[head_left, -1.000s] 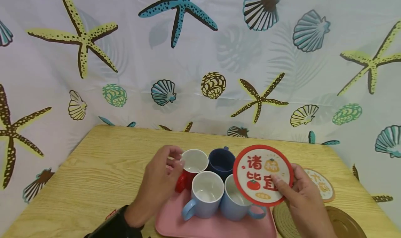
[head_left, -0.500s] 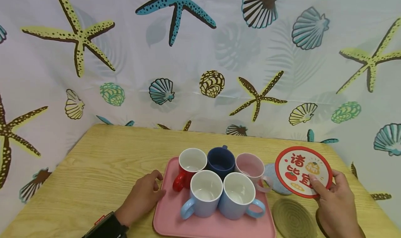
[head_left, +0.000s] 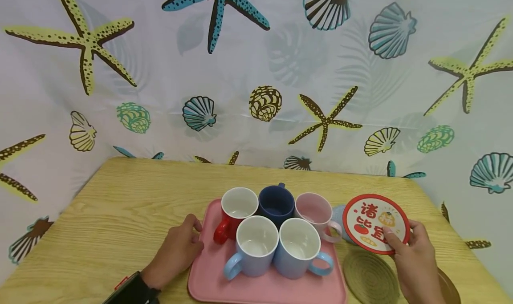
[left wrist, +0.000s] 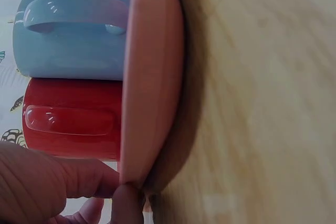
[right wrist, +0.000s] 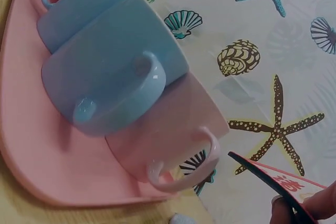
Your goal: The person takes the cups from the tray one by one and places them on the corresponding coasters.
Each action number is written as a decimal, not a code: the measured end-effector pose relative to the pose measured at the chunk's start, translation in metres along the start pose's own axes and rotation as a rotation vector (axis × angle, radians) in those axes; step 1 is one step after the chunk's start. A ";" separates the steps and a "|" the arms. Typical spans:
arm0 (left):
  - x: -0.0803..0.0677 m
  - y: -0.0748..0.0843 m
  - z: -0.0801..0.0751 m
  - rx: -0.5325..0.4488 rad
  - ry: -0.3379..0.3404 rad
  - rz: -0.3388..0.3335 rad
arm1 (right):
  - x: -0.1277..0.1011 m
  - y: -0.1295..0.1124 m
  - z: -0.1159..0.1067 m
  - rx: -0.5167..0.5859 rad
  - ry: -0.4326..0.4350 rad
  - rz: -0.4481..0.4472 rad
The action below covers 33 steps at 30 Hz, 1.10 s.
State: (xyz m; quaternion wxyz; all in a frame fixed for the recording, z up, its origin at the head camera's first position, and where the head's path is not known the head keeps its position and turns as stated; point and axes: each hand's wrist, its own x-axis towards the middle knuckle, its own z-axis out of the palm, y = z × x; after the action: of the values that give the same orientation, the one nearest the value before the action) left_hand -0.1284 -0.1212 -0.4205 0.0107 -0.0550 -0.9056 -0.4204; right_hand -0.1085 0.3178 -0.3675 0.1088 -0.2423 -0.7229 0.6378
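A pink tray [head_left: 256,290] holds several mugs: a red mug [head_left: 230,221] with white inside, a dark blue mug [head_left: 276,204], a pink mug [head_left: 316,212] and two light blue mugs, one on the left [head_left: 256,246] and one on the right [head_left: 298,250]. At the tray's left edge, my left hand [head_left: 176,250] pinches the rim between thumb and finger, which the left wrist view shows close up. My right hand [head_left: 417,255] holds a round coaster [head_left: 364,219] with a red border and red lettering, raised to the right of the mugs and tilted.
Right of the tray, a round woven green-brown coaster [head_left: 370,275] lies on the wooden table [head_left: 132,197]. Behind the held coaster shows a blue-grey coaster [head_left: 338,214]. A brown disc [head_left: 449,286] is partly under my right forearm. A patterned cloth [head_left: 240,72] hangs behind.
My left hand has come down from beside the red mug to the tray's left rim. My right hand has carried the red-rimmed coaster rightward from over the mugs, then slightly back left and lower.
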 end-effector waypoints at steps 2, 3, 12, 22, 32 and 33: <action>0.000 -0.003 -0.004 0.011 -0.002 -0.012 | 0.000 0.000 0.002 -0.014 -0.003 0.000; 0.000 -0.005 -0.006 0.018 -0.005 -0.020 | -0.001 0.000 0.003 -0.023 -0.005 0.002; -0.005 -0.023 -0.032 0.071 -0.014 -0.081 | -0.005 0.006 0.018 -0.277 -0.165 -0.020; -0.012 -0.046 -0.059 0.119 0.007 -0.128 | -0.005 0.016 0.048 -0.429 -0.292 -0.057; -0.015 -0.056 -0.076 0.156 -0.001 -0.164 | -0.004 0.021 0.069 -0.485 -0.397 -0.093; -0.015 -0.057 -0.076 0.156 -0.005 -0.171 | -0.003 0.021 0.070 -0.507 -0.403 -0.103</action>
State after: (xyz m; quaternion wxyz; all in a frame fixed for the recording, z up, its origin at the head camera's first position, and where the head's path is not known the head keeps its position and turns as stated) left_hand -0.1220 -0.2169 -0.4151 -0.0233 0.0223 -0.9369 -0.3480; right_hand -0.1339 0.2566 -0.3991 -0.0682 -0.0939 -0.8770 0.4662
